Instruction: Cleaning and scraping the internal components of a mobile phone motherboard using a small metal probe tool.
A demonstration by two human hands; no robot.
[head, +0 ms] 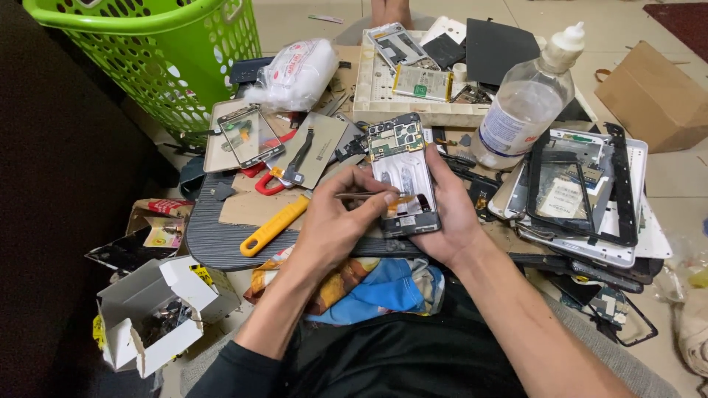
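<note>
Right hand [450, 214] cradles the open phone [404, 177]; left hand [335, 221] pinches tweezers [365, 195] at its ribbon; next calls for a gentle, steady lift.

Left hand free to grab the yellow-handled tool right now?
Probably not: the left hand holds tweezers at the opened phone. The yellow-handled tool lies uncovered just beside that wrist.

Left hand [335, 221] fingers pinched, right hand [450, 210] cupped (both forearms bare)
</note>
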